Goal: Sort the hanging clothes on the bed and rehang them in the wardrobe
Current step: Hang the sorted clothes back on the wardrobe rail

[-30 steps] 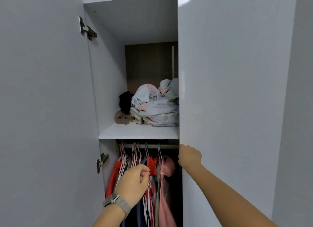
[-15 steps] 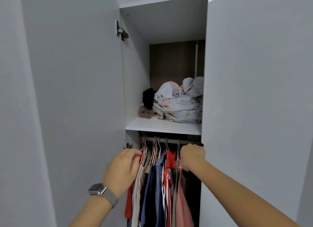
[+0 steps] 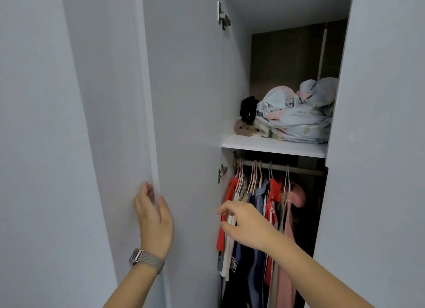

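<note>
The wardrobe stands open in front of me. Several garments (image 3: 273, 215) in red, blue, white and pink hang on hangers from the rail (image 3: 299, 169) under the shelf. My left hand (image 3: 154, 218), with a watch on the wrist, lies with its fingers around the edge of the open left door (image 3: 184, 100). My right hand (image 3: 243, 225) reaches toward the left end of the hanging clothes with fingers loosely spread, holding nothing that I can see.
A white shelf (image 3: 271, 144) above the rail carries a bundled floral bedsheet (image 3: 296, 114), a black item (image 3: 248, 109) and a beige item (image 3: 243, 128). The right door (image 3: 379, 123) is partly shut and covers the right side of the wardrobe.
My left hand left the hanging clothes and moved left onto the door's edge. My right hand let go near the rail and dropped toward the clothes on the left. The view swung left.
</note>
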`<state>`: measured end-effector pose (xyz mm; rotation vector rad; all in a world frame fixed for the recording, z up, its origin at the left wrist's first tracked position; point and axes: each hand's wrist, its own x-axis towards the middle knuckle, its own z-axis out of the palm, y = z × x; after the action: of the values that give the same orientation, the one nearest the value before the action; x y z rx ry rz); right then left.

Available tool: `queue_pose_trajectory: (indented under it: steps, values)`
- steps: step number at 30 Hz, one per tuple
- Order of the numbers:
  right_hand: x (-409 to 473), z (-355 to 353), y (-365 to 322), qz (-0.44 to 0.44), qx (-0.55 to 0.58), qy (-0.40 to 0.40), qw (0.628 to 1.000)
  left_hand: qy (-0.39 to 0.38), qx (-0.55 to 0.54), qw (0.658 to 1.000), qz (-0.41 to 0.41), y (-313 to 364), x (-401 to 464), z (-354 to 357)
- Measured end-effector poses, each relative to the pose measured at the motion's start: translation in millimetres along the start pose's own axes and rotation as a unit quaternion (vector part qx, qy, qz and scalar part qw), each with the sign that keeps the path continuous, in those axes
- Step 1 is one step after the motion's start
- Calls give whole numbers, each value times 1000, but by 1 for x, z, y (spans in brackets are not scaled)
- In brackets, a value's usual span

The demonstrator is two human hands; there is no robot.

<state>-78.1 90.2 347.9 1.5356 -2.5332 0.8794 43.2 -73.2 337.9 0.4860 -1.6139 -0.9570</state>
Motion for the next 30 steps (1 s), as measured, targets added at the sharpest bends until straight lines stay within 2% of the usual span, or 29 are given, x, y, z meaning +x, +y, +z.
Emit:
queue_pose_trajectory:
  steps: [2, 3, 8, 13, 19, 23, 30]
  values:
    - [-3, 0, 5, 26, -21, -3, 999, -62, -21, 995, -72, -6, 1, -1]
    - [-7, -2, 8, 38, -26, -1, 999, -60, -17, 995, -79, -8, 1, -1]
    - [-26, -16, 25, 87, -70, 32, 993, -41, 25, 998, -35, -13, -4, 0]
    - [-37, -26, 45, 158, -82, 91, 980, -69, 32, 997, 20, -8, -20, 7]
    - [-49, -36, 57, 207, -117, 147, 960, -143, 4, 989, 40, 8, -36, 27]
    - [-66, -48, 71, 260, -152, 156, 941, -215, -14, 973, 80, 18, -45, 56]
    - [-102, -70, 100, 327, -182, 153, 914, -277, -34, 948, 153, 37, -56, 126]
